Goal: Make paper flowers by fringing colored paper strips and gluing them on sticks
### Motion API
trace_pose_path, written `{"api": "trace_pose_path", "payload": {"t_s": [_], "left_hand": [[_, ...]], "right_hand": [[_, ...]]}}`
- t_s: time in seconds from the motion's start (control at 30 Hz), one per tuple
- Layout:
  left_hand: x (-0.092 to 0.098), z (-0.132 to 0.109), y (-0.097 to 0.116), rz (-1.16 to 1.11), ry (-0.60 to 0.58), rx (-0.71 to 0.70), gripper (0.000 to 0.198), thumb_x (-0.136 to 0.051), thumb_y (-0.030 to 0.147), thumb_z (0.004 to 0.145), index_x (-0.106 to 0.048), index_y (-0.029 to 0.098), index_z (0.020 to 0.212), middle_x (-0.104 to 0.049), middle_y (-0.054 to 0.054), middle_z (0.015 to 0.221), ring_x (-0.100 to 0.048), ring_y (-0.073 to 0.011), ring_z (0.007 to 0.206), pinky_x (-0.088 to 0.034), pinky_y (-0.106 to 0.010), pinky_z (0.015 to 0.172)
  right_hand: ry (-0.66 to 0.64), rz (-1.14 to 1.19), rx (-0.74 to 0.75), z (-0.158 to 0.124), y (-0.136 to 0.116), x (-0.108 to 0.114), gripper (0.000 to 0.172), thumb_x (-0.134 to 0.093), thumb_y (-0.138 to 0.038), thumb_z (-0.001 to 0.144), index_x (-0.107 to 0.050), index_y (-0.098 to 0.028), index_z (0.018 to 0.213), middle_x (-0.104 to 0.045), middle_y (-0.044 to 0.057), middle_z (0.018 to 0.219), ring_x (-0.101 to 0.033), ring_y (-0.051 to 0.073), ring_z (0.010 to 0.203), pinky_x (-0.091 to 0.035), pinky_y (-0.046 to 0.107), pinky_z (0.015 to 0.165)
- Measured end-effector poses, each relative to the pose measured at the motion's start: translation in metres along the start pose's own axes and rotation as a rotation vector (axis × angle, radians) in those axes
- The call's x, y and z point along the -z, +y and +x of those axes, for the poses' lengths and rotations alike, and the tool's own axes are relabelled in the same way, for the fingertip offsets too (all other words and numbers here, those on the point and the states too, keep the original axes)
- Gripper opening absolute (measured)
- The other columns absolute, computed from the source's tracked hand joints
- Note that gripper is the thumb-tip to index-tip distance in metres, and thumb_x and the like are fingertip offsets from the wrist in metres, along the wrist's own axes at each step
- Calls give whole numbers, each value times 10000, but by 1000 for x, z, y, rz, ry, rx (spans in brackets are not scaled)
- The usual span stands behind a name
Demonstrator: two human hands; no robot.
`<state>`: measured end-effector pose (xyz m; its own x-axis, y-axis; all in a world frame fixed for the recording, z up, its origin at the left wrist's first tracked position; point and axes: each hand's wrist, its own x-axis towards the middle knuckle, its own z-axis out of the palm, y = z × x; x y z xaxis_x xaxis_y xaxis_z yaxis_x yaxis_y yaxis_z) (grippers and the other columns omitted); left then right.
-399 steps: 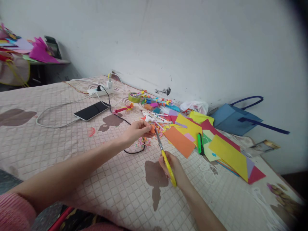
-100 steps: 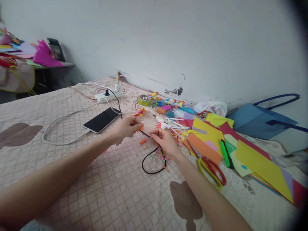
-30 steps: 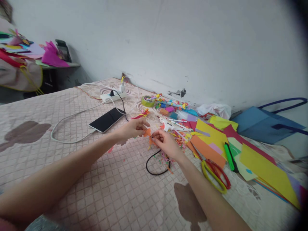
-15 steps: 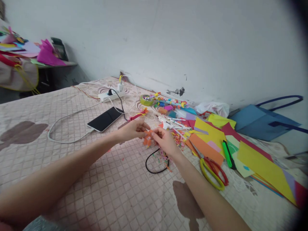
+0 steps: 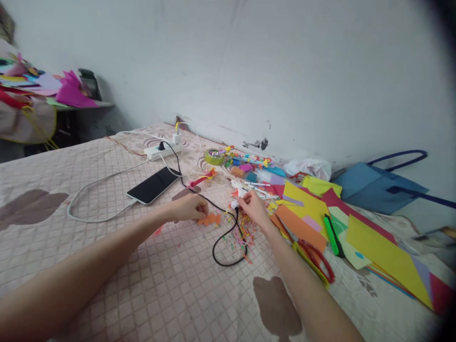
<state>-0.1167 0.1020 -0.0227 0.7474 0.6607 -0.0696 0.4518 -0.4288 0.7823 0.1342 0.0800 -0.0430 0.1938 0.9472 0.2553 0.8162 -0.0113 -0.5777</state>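
My left hand (image 5: 189, 209) rests on the quilted bed cover with its fingers curled, pinching the edge of a few small orange paper pieces (image 5: 211, 219) that lie flat beside it. My right hand (image 5: 251, 206) is closed around the white glue gun (image 5: 234, 204), whose black cord (image 5: 228, 237) loops across the cover just below. Colourful paper scraps (image 5: 244, 228) are scattered between and under my hands.
Scissors with yellow and red handles (image 5: 315, 263) lie by my right forearm, beside a green marker (image 5: 330, 229) and coloured paper sheets (image 5: 384, 251). A phone (image 5: 154, 185) charges from a power strip (image 5: 162, 150). Tape roll (image 5: 214, 156), pens and a blue bag (image 5: 377, 183) line the wall.
Both hands held the orange pieces together above the cover. Now the left hand has lowered them onto the cover, and the right hand has let go and moved right to the glue gun.
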Motion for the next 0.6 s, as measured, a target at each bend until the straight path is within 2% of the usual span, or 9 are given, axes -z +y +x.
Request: {"api": "trace_pose_path", "payload": {"t_s": [0.1, 0.17, 0.23, 0.33, 0.43, 0.5, 0.6], "left_hand": [[2, -1, -1, 31, -35, -27, 124, -545, 198, 657, -658, 170, 701, -648, 4, 610, -570, -117, 560, -377, -181, 482], [4, -1, -1, 53, 6, -43, 132, -563, 219, 662, -668, 175, 730, -652, -1, 636, -572, -122, 577, -383, -187, 498], [7, -1, -1, 75, 129, -43, 135, -563, 248, 687, -661, 172, 743, -644, -9, 639, -564, -129, 575, -385, -204, 513], [13, 1, -3, 153, 433, -9, 140, -530, 266, 741, -636, 175, 756, -634, -22, 658, -555, -140, 591, -382, -233, 547], [21, 3, -9, 311, 704, 16, 138, -505, 252, 769, -619, 183, 805, -642, -45, 786, -561, -167, 714, -391, -261, 635], [26, 4, -15, 377, 783, 13, 141, -490, 236, 777, -608, 182, 831, -635, -60, 865, -555, -188, 799, -396, -280, 695], [29, 5, -19, 388, 796, 13, 146, -484, 209, 775, -601, 181, 858, -626, -67, 898, -548, -201, 849, -404, -291, 739]], "right_hand": [[47, -109, -59, 6, -12, -4, 279, -602, -456, 713, -497, -213, 802, -614, 24, 675, -620, 239, 698, -400, 306, 600], [66, -157, -95, 9, -19, -7, 310, -643, -429, 685, -489, -214, 848, -631, 52, 710, -630, 267, 736, -391, 314, 600], [77, -177, -121, 10, -23, -10, 319, -660, -384, 674, -481, -213, 876, -643, 73, 732, -634, 284, 752, -388, 320, 600], [99, -160, -146, 10, -24, -10, 313, -658, -325, 671, -466, -205, 887, -645, 88, 740, -633, 301, 762, -386, 327, 603], [143, -92, -159, 10, -22, -6, 323, -661, -294, 652, -450, -206, 880, -634, 74, 726, -627, 295, 764, -386, 327, 617], [180, -18, -160, 10, -20, -2, 329, -658, -282, 638, -442, -213, 877, -621, 50, 703, -621, 282, 757, -389, 325, 631], [230, 145, -142, 12, -18, 5, 329, -632, -295, 646, -435, -215, 898, -591, 14, 648, -609, 262, 699, -398, 327, 630]]}}
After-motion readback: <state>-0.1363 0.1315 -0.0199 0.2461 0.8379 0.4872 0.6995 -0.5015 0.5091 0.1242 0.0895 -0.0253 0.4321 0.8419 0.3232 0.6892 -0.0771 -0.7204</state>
